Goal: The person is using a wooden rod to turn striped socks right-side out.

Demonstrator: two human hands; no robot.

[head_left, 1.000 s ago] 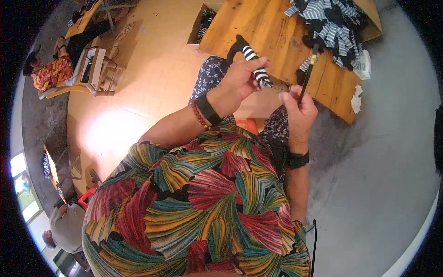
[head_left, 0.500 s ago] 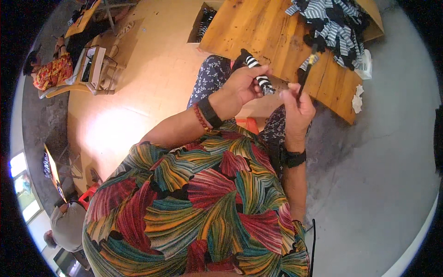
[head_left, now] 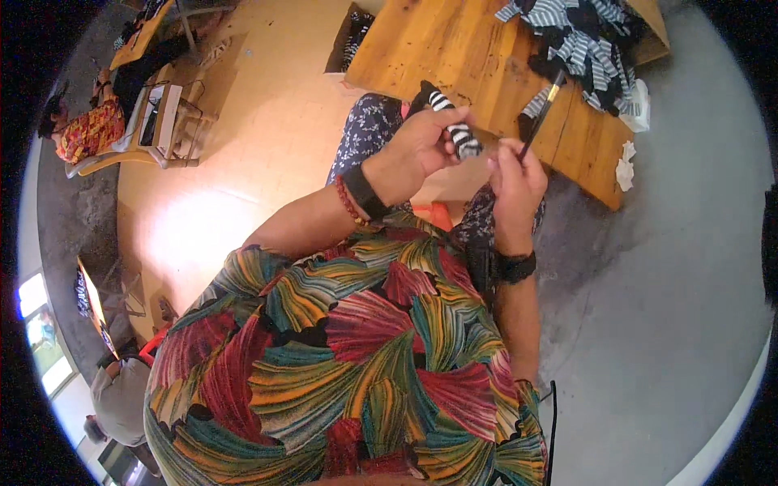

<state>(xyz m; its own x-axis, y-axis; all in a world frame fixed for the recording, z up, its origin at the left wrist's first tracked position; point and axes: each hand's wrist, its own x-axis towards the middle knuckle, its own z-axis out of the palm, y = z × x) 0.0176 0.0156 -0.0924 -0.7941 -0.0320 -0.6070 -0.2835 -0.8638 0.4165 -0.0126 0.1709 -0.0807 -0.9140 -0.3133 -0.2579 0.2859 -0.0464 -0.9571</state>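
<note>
Wooden table (head_left: 454,49) w/ striped cloth pile (head_left: 579,40), grey concrete floor (head_left: 673,267), tan floor (head_left: 267,138) left

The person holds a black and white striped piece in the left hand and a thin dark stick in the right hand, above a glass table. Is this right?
Not quite: the table is wooden, not glass, as the head view shows. The left hand does hold the black and white striped piece, and the right hand the thin dark stick.

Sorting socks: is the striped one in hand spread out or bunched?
Bunched: the striped sock sits gathered in the left hand.
</note>
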